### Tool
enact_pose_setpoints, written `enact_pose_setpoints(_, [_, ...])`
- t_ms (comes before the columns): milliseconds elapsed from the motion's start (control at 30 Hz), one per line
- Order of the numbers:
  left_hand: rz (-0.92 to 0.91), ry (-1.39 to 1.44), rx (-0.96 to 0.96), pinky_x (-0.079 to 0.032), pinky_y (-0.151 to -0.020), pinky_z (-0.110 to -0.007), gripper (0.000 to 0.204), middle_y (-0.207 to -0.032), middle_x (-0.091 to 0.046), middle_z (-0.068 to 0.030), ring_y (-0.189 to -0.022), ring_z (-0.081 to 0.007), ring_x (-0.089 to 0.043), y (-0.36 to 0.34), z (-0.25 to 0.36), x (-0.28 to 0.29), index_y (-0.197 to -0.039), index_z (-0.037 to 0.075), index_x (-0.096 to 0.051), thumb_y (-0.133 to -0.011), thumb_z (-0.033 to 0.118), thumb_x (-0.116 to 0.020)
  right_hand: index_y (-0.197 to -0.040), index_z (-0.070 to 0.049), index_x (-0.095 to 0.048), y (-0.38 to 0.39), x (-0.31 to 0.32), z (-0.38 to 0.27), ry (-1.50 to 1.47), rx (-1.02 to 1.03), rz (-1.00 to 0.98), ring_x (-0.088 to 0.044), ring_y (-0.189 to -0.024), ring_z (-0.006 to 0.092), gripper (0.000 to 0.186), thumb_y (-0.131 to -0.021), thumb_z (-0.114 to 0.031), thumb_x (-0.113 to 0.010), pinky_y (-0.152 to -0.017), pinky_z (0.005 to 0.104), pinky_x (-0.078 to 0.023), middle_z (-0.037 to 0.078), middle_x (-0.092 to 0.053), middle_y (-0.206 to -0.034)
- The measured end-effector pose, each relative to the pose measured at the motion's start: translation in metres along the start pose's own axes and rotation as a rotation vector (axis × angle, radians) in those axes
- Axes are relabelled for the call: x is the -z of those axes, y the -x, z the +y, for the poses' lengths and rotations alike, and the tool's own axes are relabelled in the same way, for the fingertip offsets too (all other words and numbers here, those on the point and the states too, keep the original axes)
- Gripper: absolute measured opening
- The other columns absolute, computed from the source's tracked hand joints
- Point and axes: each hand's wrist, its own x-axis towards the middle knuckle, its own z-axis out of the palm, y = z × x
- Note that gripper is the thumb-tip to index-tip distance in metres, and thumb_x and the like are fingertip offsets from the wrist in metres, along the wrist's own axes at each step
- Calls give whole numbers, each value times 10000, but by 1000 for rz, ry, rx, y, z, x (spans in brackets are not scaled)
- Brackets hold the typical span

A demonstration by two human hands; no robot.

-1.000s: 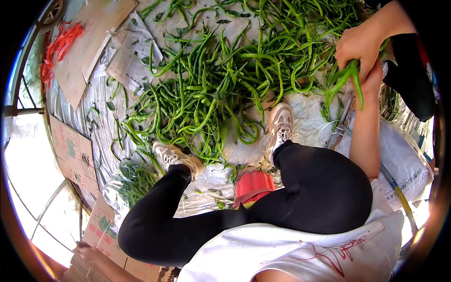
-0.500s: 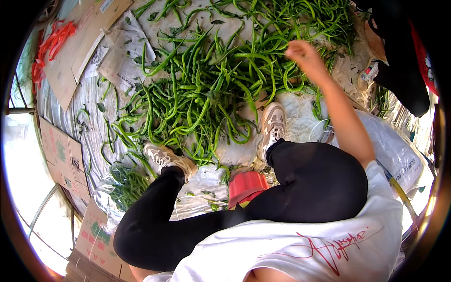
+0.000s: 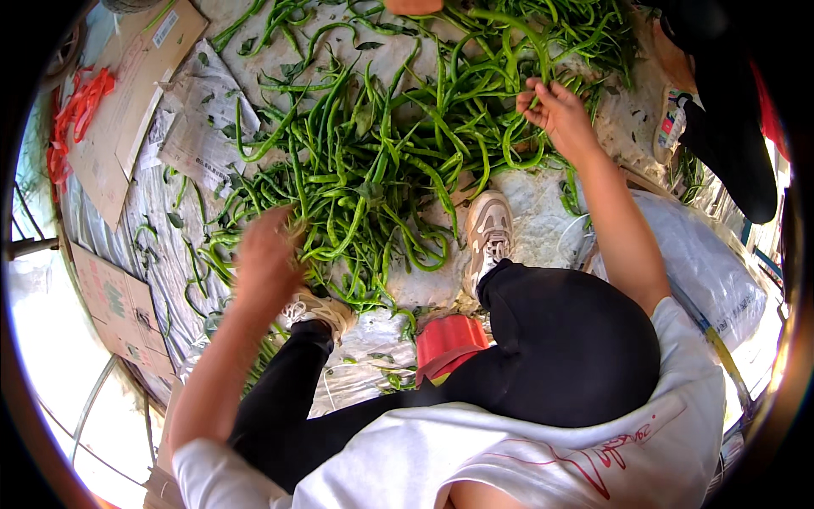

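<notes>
Fingers (image 3: 551, 87) of the right hand (image 3: 566, 120) curl close together at one o'clock, hold unclear; the left hand (image 3: 267, 256), at nine, blurs, fingers unreadable. Green peppers (image 3: 343, 182) sprawl toward twelve, much apparently remaining; a small batch (image 3: 264, 358) seems set aside at eight.

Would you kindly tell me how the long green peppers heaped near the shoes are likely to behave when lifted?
The long green peppers are probably light, being so slender. Many curl and overlap, so pulling one may drag its neighbours along. Their glossy skins suggest they could be a little slippery.
</notes>
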Motion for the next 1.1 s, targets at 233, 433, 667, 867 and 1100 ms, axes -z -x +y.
enact_pose_setpoints(233, [-78,-612,-393,-111,-1066,-690,654,-1557,-122,38,-1436,-317,-36,-112,53,-83,-1385,346,-394,-786,206,-615,-1137,-23,-515,28,-39,34,1385,885,451,-604,-898,291,327,-865,-161,-633,-776,369,-504,110,-613,-963])
enact_pose_setpoints(433, [221,-243,1,-249,-1065,-601,561,-1514,-247,-37,-1423,-325,-145,-116,-31,-49,-1218,274,-574,-743,-24,-581,-888,-38,-631,-14,-70,62,1465,699,-286,-516,-1030,285,110,-784,-48,-595,-887,377,-423,99,-610,-966])
enact_pose_setpoints(667, [166,-8,71,-238,-1098,-514,612,-1493,-291,-50,-1405,-318,-202,-110,-28,-20,-1151,207,-623,-628,-103,-556,-830,-83,-674,-30,-115,70,2021,640,-265,-477,-1074,251,104,-751,-85,-607,-921,387,-362,73,-600,-947])
enact_pose_setpoints(867, [546,195,-14,-328,-1048,-457,444,-1337,-472,-126,-1291,-342,-385,-103,13,-7,-1057,121,-636,-669,-74,-541,-728,-64,-660,-23,-75,34,1611,756,-42,-550,-922,256,33,-716,-94,-660,-879,397,-380,85,-617,-851])
enact_pose_setpoints(1100, [860,553,119,-430,-938,-383,334,-1148,-603,-132,-1078,-320,-558,-105,23,29,-1036,61,-623,-730,-54,-553,-870,-25,-673,17,-39,-54,1249,731,375,-617,-850,294,160,-736,-109,-701,-723,381,-472,117,-663,-845])
